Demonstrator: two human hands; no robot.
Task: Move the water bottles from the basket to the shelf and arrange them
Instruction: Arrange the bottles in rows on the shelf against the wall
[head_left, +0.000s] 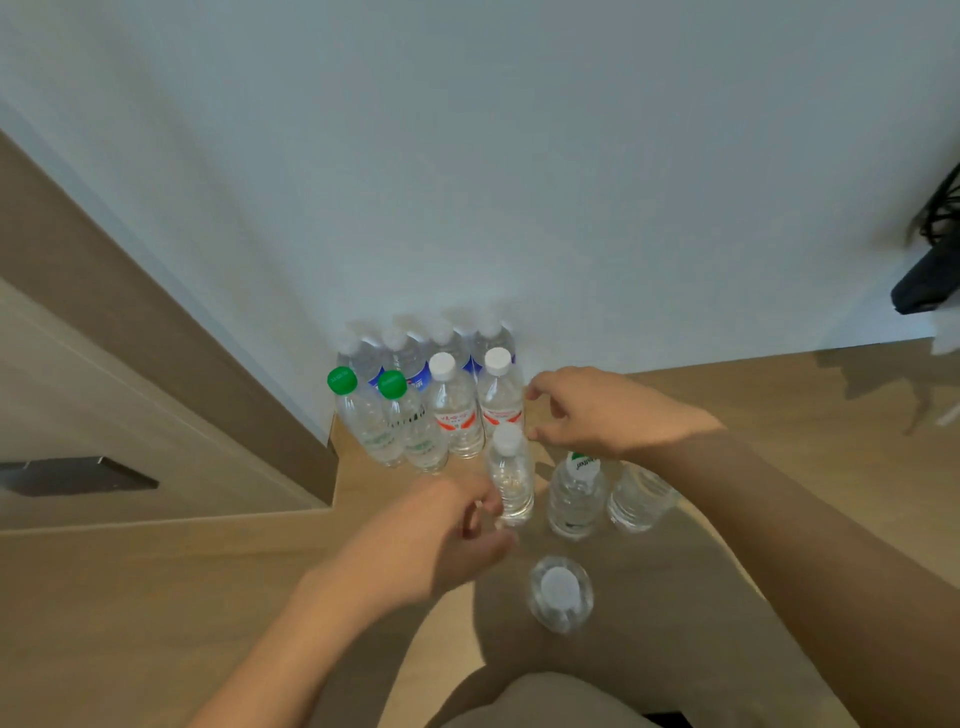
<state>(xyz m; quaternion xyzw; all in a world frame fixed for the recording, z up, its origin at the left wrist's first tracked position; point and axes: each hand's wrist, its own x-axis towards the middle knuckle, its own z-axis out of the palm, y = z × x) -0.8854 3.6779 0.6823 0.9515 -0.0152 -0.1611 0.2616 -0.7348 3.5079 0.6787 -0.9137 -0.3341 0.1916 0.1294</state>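
Observation:
Several water bottles stand on the wooden shelf (779, 405) against the white wall. A back row has blue labels (410, 353). In front of it stand two green-capped bottles (363, 410) and two white-capped bottles with red labels (501, 400). A small white-capped bottle (511, 475) stands just in front of them, and my left hand (441, 540) grips its lower part from the left. My right hand (587, 415) hovers beside the right red-label bottle with loosely curved fingers and holds nothing. Two more bottles (576, 493) (641, 499) stand under my right wrist. Another bottle (561, 592) stands nearest me.
A brown wooden panel (156, 332) runs down the left, with a dark flat object (72, 475) on the lower surface there. Dark cables and a dark item (930, 275) sit at the far right. My knee (561, 701) shows at the bottom edge. No basket is in view.

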